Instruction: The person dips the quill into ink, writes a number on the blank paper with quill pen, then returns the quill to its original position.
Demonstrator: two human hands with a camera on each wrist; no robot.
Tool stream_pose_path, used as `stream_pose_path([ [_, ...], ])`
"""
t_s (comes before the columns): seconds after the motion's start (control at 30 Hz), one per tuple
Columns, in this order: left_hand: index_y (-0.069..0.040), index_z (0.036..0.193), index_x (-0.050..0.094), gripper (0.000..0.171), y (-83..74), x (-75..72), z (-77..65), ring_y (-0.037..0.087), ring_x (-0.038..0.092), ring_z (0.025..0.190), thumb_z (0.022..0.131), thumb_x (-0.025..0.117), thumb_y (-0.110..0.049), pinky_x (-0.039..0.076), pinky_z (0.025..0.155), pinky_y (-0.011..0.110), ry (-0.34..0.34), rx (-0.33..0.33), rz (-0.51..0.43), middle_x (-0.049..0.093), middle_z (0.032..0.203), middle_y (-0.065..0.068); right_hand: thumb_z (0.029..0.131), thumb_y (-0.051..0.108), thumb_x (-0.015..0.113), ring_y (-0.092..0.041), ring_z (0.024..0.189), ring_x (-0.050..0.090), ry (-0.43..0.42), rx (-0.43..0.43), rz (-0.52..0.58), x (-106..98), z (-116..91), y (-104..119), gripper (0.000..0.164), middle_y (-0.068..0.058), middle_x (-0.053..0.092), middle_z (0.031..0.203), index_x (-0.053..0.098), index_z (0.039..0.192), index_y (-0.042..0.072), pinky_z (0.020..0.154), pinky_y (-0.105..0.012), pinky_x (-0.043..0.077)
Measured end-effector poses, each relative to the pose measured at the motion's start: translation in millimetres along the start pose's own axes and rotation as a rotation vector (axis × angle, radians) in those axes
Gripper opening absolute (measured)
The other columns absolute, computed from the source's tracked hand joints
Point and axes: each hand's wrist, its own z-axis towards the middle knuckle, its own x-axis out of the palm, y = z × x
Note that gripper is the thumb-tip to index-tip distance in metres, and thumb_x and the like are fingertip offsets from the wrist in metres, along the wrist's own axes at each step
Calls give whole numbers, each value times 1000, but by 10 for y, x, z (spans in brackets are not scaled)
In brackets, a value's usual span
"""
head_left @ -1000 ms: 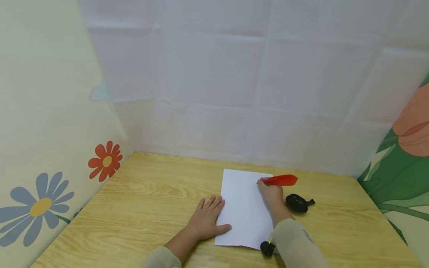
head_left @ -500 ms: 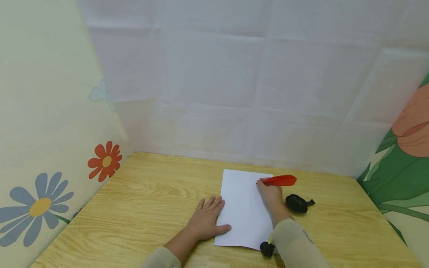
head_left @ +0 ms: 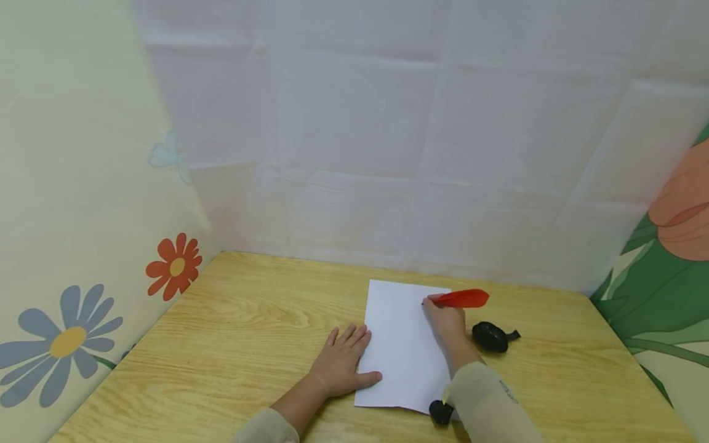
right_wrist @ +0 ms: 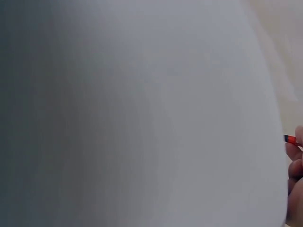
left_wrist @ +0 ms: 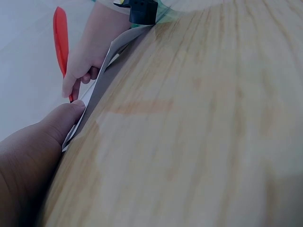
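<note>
A white sheet of paper (head_left: 404, 344) lies on the table, its near edge lifted slightly in the left wrist view. My left hand (head_left: 343, 363) rests flat with spread fingers on the sheet's left edge, the thumb on the paper. My right hand (head_left: 447, 320) pinches a red feather-shaped pen (head_left: 465, 299) near its dark tip, which is at the sheet's upper right part. In the left wrist view the red pen (left_wrist: 60, 40) stands nearly upright from the right fingers. Paper fills most of the right wrist view, with the right fingers (right_wrist: 296, 165) at its right edge.
Right of the right forearm lies a glossy black oval object (head_left: 490, 336) with a short tail. A small black device (head_left: 441, 411) sits at the right wrist, over the sheet's lower corner. A white cloth backdrop (head_left: 354, 154) stands behind the wood-grain table (head_left: 249, 320).
My right hand and the red pen have shifted very slightly to the left across the paper. The left hand and the sheet stay in place.
</note>
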Motion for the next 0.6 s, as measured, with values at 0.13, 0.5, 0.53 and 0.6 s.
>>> stream_pose_path([
  [0.13,-9,152,36,90,5,7,4,29,23,151,87,52,-69,12,122,57,1,1,3,31,161,7,87,24,69,-33,107,60,-2,9,5,3,-11,10,31,-21,67,116,67,111,4,105,-46,48],
  [0.5,-10,152,36,90,13,24,15,28,23,151,86,51,-70,12,122,56,-1,-6,20,31,161,6,88,24,69,-31,104,61,0,14,-1,25,-41,41,29,-19,68,113,68,110,4,103,-46,49],
  [0.53,-10,152,36,90,12,24,15,28,23,151,86,51,-70,12,122,56,-1,-7,21,31,161,6,88,24,69,-31,104,61,1,14,-2,25,-41,40,30,-19,68,113,68,110,4,103,-46,49],
  [0.6,-10,152,36,90,8,19,13,28,23,151,86,51,-70,13,122,56,-3,-5,20,31,161,6,88,24,69,-31,105,61,4,12,-3,22,-42,37,30,-19,68,114,68,110,4,103,-46,49],
])
